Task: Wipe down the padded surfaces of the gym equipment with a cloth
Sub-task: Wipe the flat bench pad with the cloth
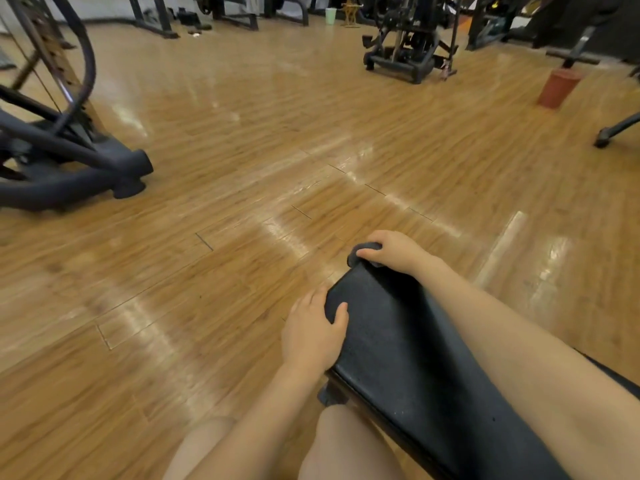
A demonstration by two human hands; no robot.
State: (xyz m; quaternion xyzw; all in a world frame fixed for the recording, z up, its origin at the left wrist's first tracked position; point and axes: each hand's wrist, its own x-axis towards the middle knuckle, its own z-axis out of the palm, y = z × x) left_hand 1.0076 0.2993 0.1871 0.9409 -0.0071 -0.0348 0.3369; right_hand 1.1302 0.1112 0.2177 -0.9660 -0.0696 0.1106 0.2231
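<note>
A black padded bench [398, 348] runs from the lower right toward the middle of the head view. At its far end my right hand [394, 252] grips a dark grey cloth [356, 252], which is bunched against the tip of the pad. My left hand [311, 336] holds the pad's left edge, with the thumb lying on top and the fingers wrapped over the side. Most of the cloth is hidden under my right hand.
Shiny wooden floor [242, 168] spreads all around. A black machine base [69, 168] stands at the left. Another black machine [405, 46] stands far ahead. A red-brown bin [557, 88] sits at the right. My bare knees [346, 445] are at the bottom edge.
</note>
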